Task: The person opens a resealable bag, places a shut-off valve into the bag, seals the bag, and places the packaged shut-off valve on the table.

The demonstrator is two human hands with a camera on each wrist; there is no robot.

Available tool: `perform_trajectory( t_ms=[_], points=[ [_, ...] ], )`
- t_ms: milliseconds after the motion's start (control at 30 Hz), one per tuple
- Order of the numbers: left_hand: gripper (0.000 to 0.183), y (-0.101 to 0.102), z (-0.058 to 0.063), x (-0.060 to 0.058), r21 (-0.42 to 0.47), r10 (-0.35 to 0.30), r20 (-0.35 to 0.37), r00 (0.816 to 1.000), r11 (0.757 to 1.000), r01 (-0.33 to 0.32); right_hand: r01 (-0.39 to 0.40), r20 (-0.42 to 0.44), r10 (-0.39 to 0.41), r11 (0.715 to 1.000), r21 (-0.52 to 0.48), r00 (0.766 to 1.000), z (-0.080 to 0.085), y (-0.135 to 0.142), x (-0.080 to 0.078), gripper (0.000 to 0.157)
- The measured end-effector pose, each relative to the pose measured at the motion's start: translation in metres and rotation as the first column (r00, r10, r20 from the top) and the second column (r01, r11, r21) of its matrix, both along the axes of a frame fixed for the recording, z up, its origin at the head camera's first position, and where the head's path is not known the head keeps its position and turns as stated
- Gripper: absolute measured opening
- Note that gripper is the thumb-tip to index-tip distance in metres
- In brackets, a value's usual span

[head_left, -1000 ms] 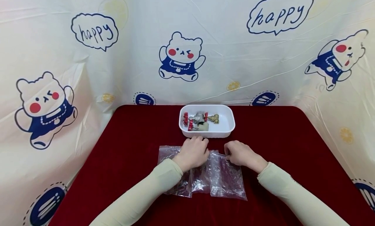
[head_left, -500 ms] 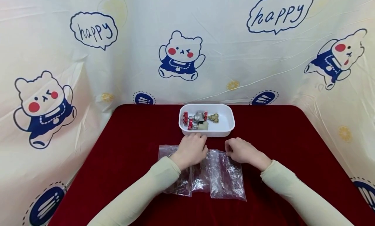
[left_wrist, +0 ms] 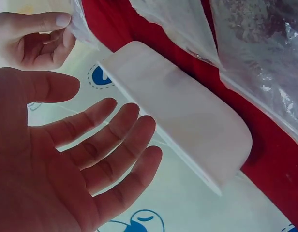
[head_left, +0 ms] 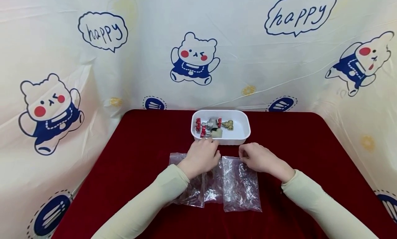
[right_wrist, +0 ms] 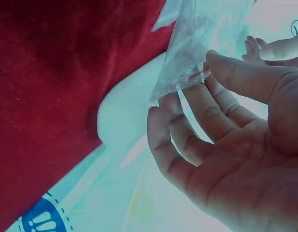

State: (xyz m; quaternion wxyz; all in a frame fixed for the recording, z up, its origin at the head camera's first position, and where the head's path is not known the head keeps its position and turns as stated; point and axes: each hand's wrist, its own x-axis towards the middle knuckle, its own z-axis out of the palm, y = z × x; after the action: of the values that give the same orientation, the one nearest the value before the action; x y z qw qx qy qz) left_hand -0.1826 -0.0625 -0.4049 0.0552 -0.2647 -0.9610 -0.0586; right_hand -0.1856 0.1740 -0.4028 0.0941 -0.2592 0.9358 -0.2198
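Note:
The right hand [head_left: 262,158] pinches the top edge of the rightmost clear plastic bag [head_left: 241,189]. In the right wrist view, thumb and fingers meet at the bag's mouth [right_wrist: 190,77]. The left hand [head_left: 201,155] hovers with loosely bent, spread fingers over the other bags, its fingertips close to the white tub [head_left: 235,142]. Nothing lies in its palm in the left wrist view. One bag [head_left: 193,194] at the left and another bag [head_left: 214,187] in the middle lie on the cloth, partly covered by the left hand and sleeve.
Inside the tub are a grey metal valve [head_left: 212,123], a brass valve [head_left: 228,125] and a pale-bodied valve [head_left: 216,133], all with red handwheels. A dark red cloth [head_left: 139,146] covers the table. A printed curtain [head_left: 232,25] encloses the back and sides.
The right hand has moved slightly away and right, drawing up the top edge of the right bag. The left hand has shifted a little toward the tub.

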Motion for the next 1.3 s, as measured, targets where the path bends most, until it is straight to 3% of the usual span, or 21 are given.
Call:
perform_trajectory(
  t_ms=[467,700,933,1100,1300],
  points=[
    [0.017,-0.003,0.015,0.000,0.081,0.013,-0.034,0.999,0.997,-0.010,-0.018,-0.186,0.016,1.000,-0.010,0.982,0.032,-0.001,0.008,0.017],
    [0.032,-0.005,0.025,0.001,0.182,0.002,-0.039,0.999,0.983,0.005,0.026,-0.267,-0.036,0.999,-0.040,0.963,0.051,-0.004,0.016,0.013],
    [0.037,-0.004,0.042,0.007,0.234,-0.016,-0.115,0.993,0.971,0.043,0.074,-0.317,-0.103,0.992,-0.103,0.943,0.061,-0.006,0.021,0.009],
    [0.036,-0.002,0.046,0.007,0.336,-0.035,-0.111,0.993,0.939,0.071,0.080,-0.334,-0.140,0.979,-0.189,0.932,0.062,-0.010,0.023,0.009],
    [0.031,0.001,0.042,0.006,0.465,-0.054,0.015,0.998,0.884,0.041,0.071,-0.317,-0.173,0.949,-0.308,0.933,0.057,-0.019,0.026,0.011]
  ],
)
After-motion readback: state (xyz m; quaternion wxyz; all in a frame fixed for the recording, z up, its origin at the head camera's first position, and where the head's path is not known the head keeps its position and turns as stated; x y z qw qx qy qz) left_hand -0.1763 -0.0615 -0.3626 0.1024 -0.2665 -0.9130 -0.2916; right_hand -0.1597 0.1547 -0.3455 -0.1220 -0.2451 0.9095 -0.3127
